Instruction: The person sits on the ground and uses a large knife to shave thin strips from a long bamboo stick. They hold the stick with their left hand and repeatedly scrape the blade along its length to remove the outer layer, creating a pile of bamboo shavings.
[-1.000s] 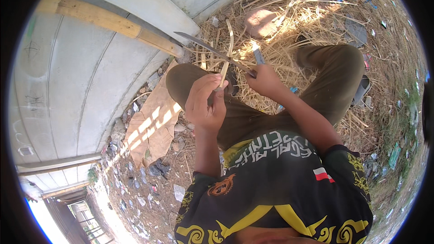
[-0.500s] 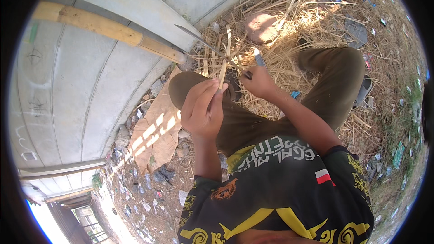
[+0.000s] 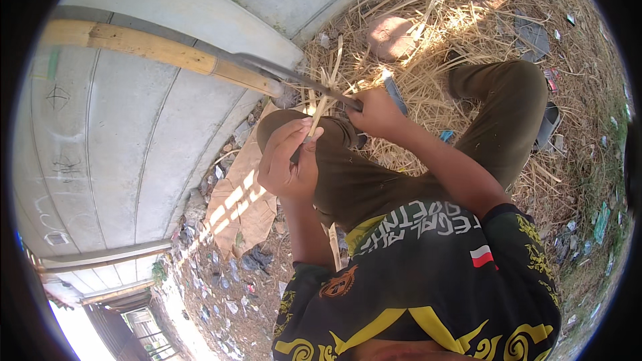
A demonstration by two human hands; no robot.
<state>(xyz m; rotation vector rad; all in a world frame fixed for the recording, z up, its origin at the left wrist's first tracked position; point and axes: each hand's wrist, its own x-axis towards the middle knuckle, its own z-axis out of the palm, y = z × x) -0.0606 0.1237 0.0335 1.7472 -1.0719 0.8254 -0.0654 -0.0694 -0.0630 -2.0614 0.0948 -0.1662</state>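
Observation:
A pale bamboo strip (image 3: 319,115) is pinched between the thumb and fingers of my left hand (image 3: 289,164), pointing up and away from me. My right hand (image 3: 378,115) is closed round the handle of a long knife (image 3: 284,72). The dark blade reaches up and to the left, crossing the upper part of the strip. Thin slivers fan out around that crossing; whether the blade is cutting into the strip cannot be made out. The handle is mostly covered by my right fingers.
My bent legs (image 3: 501,110) frame the work. Beyond lie a reddish stone (image 3: 391,38), a flat grey object (image 3: 394,92) and many bamboo shavings (image 3: 428,80). A thick bamboo pole (image 3: 154,47) runs along the concrete wall (image 3: 120,127) at left. Brown cardboard (image 3: 244,217) lies beside my left arm.
The knife has turned to show more of its flat side and lies at a shallower slant. Both hands have shifted slightly left, and the strip tilts more to the right.

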